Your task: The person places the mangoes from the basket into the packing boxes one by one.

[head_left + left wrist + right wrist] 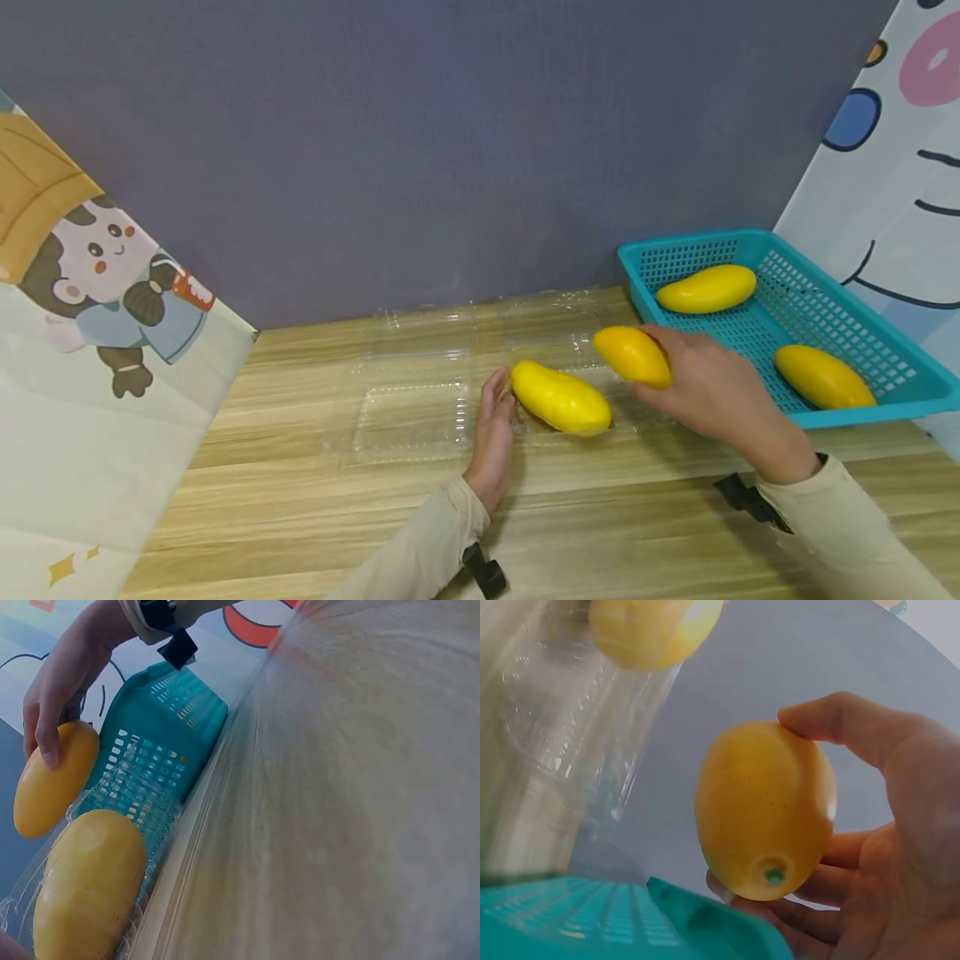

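My right hand (708,383) grips a yellow mango (632,357) above the right end of a clear plastic clamshell container (592,375). In the right wrist view, the thumb lies on one side of this mango (765,810) and the fingers on the other, its green stem spot showing. Another mango (561,398) lies in the container's near half, also seen in the left wrist view (90,885). At that container's left edge, my left hand (495,433) holds the plastic, its fingertips close to the mango's left end.
A teal perforated basket (862,312) stands at the right, with one mango (707,289) at its back and another mango (825,377) near its front. A second clear clamshell container (412,421) lies open on the wooden table (277,483) at left. A grey-purple wall (450,150) rises behind.
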`<state>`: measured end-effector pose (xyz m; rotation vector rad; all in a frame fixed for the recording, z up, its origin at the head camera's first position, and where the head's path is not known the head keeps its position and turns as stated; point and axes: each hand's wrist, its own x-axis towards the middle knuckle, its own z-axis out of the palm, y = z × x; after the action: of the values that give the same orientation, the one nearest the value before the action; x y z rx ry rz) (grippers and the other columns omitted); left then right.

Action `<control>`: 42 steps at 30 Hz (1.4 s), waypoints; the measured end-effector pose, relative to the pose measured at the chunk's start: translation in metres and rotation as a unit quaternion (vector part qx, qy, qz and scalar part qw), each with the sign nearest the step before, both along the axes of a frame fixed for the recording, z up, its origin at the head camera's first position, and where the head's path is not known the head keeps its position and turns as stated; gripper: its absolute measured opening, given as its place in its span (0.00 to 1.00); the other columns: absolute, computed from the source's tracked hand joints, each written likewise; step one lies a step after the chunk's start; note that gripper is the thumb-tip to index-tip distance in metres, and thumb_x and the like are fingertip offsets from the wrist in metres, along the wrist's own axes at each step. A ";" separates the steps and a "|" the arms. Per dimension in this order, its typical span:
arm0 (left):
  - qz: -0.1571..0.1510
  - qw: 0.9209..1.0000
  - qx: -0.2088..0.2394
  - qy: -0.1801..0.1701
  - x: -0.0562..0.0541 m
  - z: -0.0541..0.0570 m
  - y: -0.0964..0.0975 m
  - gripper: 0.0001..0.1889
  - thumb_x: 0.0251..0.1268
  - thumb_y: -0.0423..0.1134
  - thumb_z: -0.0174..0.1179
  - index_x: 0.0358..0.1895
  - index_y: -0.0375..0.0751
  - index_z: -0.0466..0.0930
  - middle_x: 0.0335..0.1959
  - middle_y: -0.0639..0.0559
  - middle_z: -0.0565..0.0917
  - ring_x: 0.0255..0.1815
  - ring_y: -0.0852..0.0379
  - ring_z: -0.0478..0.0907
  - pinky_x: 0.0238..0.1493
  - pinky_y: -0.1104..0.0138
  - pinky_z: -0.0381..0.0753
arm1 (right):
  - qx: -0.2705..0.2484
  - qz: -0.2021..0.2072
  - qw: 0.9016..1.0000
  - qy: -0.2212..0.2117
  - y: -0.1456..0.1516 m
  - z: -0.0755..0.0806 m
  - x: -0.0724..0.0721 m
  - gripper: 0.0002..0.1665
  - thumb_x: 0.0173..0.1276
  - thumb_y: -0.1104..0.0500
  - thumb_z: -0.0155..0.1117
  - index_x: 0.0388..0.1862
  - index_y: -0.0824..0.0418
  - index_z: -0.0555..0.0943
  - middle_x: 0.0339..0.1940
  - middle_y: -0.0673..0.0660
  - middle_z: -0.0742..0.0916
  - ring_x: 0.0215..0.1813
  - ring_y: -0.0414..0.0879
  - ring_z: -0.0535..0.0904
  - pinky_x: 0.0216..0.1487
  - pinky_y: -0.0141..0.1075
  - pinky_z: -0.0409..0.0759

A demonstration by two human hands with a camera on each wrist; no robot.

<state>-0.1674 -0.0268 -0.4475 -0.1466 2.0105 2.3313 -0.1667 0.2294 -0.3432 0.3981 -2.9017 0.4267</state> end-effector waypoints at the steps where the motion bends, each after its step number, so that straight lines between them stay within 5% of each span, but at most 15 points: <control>1: 0.000 1.000 -0.001 0.000 0.000 0.000 0.000 0.27 0.77 0.38 0.39 0.77 0.53 0.56 0.80 0.48 0.54 0.80 0.44 0.54 0.81 0.45 0.50 | -0.001 0.002 1.000 0.002 -0.001 -0.001 0.000 0.44 0.60 0.42 0.70 0.70 0.62 0.70 0.54 0.66 0.85 0.42 0.56 0.80 0.33 0.50 0.80; 10: -0.002 1.000 -0.003 0.000 0.000 0.000 0.000 0.27 0.77 0.37 0.39 0.77 0.52 0.56 0.80 0.48 0.53 0.80 0.44 0.54 0.81 0.46 0.50 | 0.005 0.023 1.000 -0.005 -0.011 -0.009 0.002 0.44 0.62 0.41 0.69 0.71 0.61 0.69 0.64 0.67 0.79 0.50 0.59 0.81 0.41 0.56 0.83; 28: 0.000 1.000 -0.004 0.004 0.000 0.000 0.000 0.27 0.76 0.37 0.39 0.77 0.51 0.56 0.81 0.48 0.53 0.80 0.43 0.55 0.81 0.45 0.50 | 0.006 0.040 0.999 0.001 -0.020 -0.027 -0.001 0.42 0.62 0.44 0.69 0.70 0.63 0.70 0.61 0.68 0.82 0.48 0.59 0.83 0.37 0.53 0.83; 42: 0.003 1.000 -0.007 0.002 0.001 0.000 0.001 0.27 0.76 0.37 0.39 0.76 0.51 0.56 0.80 0.48 0.54 0.80 0.44 0.54 0.81 0.46 0.50 | 0.014 0.050 0.998 0.025 -0.022 -0.037 -0.005 0.40 0.67 0.47 0.67 0.71 0.66 0.68 0.64 0.68 0.78 0.53 0.63 0.82 0.45 0.58 0.84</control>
<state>-0.1667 -0.0261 -0.4470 -0.1488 2.0320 2.3231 -0.1720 0.2071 -0.3802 0.5513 -2.8504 0.3854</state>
